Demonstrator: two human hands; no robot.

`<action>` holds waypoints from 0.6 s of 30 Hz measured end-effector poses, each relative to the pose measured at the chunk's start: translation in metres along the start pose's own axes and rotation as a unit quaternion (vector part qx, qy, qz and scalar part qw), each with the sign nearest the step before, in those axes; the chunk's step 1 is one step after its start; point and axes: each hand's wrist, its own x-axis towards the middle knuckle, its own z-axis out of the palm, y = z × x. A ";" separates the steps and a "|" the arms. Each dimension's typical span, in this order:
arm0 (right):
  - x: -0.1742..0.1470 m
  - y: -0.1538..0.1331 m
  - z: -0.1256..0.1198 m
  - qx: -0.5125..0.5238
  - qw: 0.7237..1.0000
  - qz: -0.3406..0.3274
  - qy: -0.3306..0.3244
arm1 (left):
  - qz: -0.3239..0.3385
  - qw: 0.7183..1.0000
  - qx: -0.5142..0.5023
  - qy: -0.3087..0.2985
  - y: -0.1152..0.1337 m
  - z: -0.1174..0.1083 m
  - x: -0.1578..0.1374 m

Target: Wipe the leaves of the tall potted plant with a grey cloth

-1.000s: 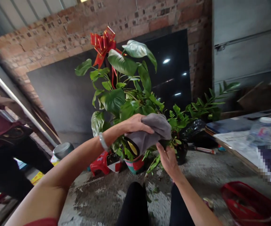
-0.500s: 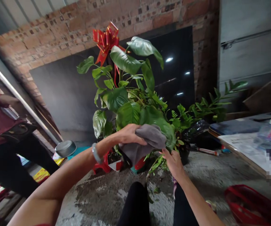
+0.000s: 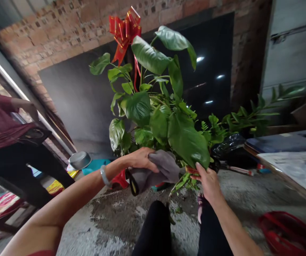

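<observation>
My left hand (image 3: 142,159), with a pale bangle (image 3: 105,175) at the wrist, is closed on a grey cloth (image 3: 166,166) that hangs in folds below the fingers. A dark loop with a yellow edge (image 3: 134,184) dangles beside the cloth's lower left. My right hand (image 3: 208,180) pinches the tip of a large green leaf (image 3: 187,138) between thumb and fingers. That leaf belongs to a tall potted plant (image 3: 138,106) in front of me, topped by a red ribbon bow (image 3: 124,30). The cloth sits just left of the leaf's lower edge. Foliage and cloth hide most of the pot.
Behind the plant a dark panel (image 3: 81,96) leans on a brick wall (image 3: 70,33). A person in a maroon shirt (image 3: 4,121) stands at left near a metal bowl (image 3: 80,160). On the right are a table with papers (image 3: 288,163) and a red bag (image 3: 283,233).
The cloth has moved off the large leaf to its left with my left hand, uncovering the leaf. My right hand keeps to the leaf's tip. The view has shifted slightly.
</observation>
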 end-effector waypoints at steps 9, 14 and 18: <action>-0.002 -0.003 -0.006 0.030 0.999 0.040 -0.004 | 0.153 0.889 -0.058 0.427 0.006 -0.049 0.008; 0.003 0.000 -0.007 0.028 0.998 0.059 -0.004 | -0.033 0.980 0.145 0.134 -0.058 0.030 0.027; 0.012 0.000 -0.019 0.021 0.999 0.049 -0.003 | -0.009 0.990 0.032 0.139 -0.058 -0.004 -0.023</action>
